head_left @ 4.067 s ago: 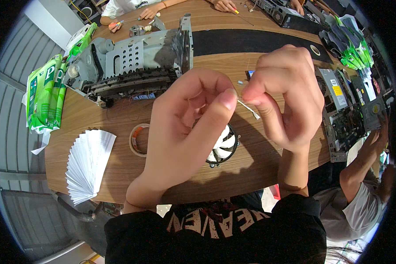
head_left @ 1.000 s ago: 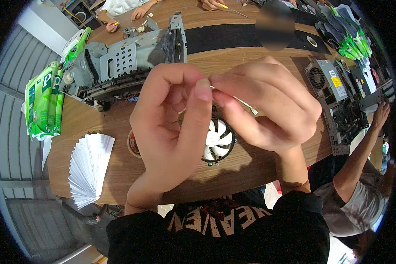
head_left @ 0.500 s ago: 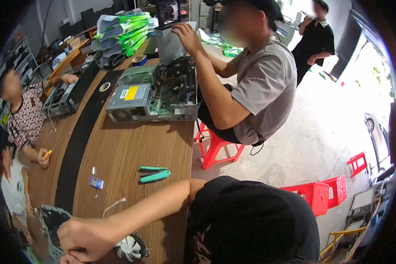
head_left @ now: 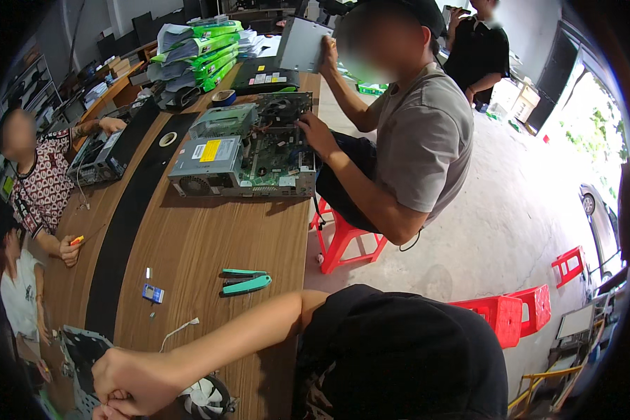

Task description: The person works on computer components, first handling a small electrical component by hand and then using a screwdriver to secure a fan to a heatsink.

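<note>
Right hand [head_left: 136, 378] at lower left, fingers curled in; left hand [head_left: 108, 412] mostly cut off by bottom edge, just below it; can't tell how far open or what either grips. White cable [head_left: 180, 329] shows beyond right forearm [head_left: 241, 332], over desk [head_left: 217, 231]; white-bladed fan [head_left: 204, 396] just beside forearm, near side.

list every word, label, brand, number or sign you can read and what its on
No text is readable here.
Yellow label on the grey metal box: too small
Small blue-and-white item: too small
Green packages: too small and blurred
Black flat case: markings too small
Black shirt: pale print, only partly visible
</note>
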Available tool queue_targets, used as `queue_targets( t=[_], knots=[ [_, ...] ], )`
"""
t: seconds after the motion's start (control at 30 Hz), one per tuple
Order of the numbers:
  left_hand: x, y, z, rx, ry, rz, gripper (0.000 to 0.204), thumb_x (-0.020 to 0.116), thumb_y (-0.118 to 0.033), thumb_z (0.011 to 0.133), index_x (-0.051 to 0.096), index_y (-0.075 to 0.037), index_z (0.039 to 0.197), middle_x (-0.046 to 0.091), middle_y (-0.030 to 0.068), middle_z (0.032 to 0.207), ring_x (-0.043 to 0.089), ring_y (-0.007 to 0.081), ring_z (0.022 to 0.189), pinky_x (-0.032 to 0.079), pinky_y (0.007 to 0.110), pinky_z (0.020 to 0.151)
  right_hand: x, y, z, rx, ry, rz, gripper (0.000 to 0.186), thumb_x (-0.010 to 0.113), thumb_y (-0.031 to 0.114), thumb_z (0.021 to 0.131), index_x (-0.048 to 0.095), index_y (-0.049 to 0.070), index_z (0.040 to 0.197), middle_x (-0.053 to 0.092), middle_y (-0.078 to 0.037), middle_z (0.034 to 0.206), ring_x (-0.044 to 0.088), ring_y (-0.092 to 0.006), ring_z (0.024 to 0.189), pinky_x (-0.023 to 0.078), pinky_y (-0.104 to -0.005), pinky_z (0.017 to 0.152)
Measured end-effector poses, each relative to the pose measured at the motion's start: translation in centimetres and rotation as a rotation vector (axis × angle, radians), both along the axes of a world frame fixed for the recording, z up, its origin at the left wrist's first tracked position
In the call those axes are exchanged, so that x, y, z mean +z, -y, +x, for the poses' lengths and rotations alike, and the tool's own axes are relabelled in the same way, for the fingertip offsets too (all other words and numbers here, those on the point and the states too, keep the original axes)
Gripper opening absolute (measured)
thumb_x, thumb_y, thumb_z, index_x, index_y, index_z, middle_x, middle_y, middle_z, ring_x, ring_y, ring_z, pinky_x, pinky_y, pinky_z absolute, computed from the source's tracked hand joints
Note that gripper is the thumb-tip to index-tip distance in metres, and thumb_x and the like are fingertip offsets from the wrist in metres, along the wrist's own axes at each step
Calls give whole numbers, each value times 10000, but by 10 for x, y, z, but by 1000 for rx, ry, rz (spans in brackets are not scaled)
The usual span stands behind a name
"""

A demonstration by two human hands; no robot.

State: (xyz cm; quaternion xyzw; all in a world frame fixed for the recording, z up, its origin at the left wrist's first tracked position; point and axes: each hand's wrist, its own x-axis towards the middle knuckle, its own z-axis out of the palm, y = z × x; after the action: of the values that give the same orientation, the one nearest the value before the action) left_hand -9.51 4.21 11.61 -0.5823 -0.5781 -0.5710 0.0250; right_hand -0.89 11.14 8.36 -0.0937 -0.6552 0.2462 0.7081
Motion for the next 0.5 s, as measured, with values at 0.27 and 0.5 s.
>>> queue_targets(
  t=[0.27,0.5],
  knots=[
    [-1,0,-1,-15,1,4,273,598,-209,872,594,64,853,580,156,774,522,219,668,439,327,602,4,4,10,48,65,-18,74,612,3,644,540,-3,629,503,-110,573,514,-255,548,387,-328,470],
    [-14,-7,-15,-36,3,45,266,587,-204,874,596,61,851,581,148,766,518,216,652,438,328,592,4,9,8,29,106,-63,81,595,40,691,551,-9,645,519,-121,597,533,-266,564,418,-329,492]
  ],
)
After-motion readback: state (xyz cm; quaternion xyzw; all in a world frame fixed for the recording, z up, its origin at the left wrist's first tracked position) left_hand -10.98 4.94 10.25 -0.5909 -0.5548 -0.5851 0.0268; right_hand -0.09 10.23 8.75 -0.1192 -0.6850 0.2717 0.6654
